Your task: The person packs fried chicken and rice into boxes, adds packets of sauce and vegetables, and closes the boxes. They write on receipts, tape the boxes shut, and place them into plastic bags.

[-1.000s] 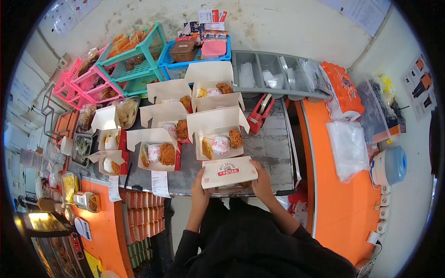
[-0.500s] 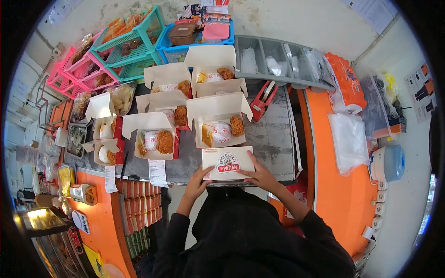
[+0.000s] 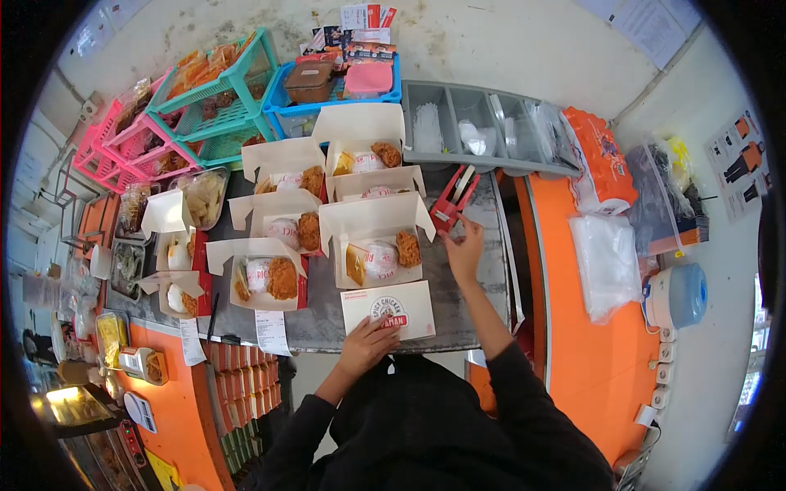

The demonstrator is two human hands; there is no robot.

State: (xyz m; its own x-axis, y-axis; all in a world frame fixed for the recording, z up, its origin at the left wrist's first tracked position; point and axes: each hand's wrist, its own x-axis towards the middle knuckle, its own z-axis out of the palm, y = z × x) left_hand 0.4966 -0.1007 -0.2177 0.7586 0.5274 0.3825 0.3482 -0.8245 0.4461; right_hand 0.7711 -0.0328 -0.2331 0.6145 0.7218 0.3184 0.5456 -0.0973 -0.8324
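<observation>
— Spreading out beneath everything is the dark table (image 3: 319, 319), and most of it looks taken up by open meal boxes, the nearest open box (image 3: 366, 222) with its lid up.

— And right in front of that one, by the table's near edge, sits the closed box (image 3: 409, 304), lid down, lettering on top! How's it going to handle?

— Light enough, I'd say, and fairly stiff, but it's card: press hard mid-lid and it would likely buckle. Best hold is low on the two short sides, kept level.

— Beyond it, to the right, the red tape dispenser (image 3: 444, 209)!

— Hard and sturdy by the look of it, weightier for its size. Take it by the solid body, clear of the cutting end.

— To the hands, then! The left hand (image 3: 366, 348) lies over the front of the closed box, fingers loosely spread on the lid, gripping nothing.

— The right hand (image 3: 467, 254) is half curled at the dispenser's near end, thumb and fingertips close together. Touching? Looks so; whether they've pinched it, I can't tell.

— And what's changed? Half a second ago both hands were on that box! Now the right has left for the dispenser, while the box stays by the edge, still closed.
</observation>
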